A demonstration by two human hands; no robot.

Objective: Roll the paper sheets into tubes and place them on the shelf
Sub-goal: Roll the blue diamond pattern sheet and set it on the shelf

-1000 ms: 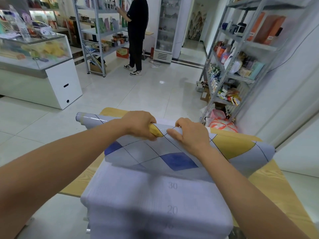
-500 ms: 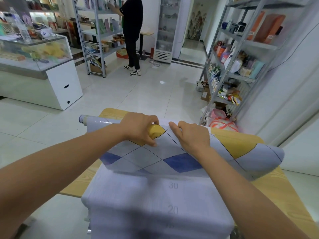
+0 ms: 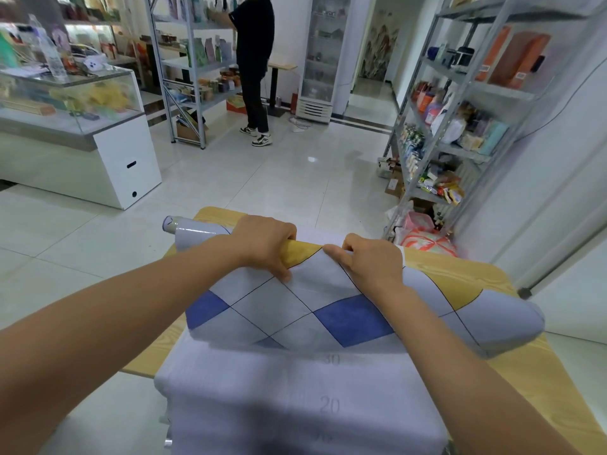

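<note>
Far to my left stands a glass counter (image 3: 65, 103). Nearer, the paper sheet (image 3: 295, 307) lies across the wooden table (image 3: 492, 277), with the far part already wound into a loose roll. The roll's narrow left end pokes out past the table's corner. My left hand (image 3: 266, 244) grips the roll from above, fingers curled over its far side and thumb pressed on the diamond print. Just beside it, my right hand (image 3: 371, 264) holds the same rolled edge, fingers hooked over it. The unrolled part hangs over the near edge toward me. At the back, a person (image 3: 254, 60) faces some racks. To my right stands a stocked metal shelf (image 3: 460, 93).
</note>
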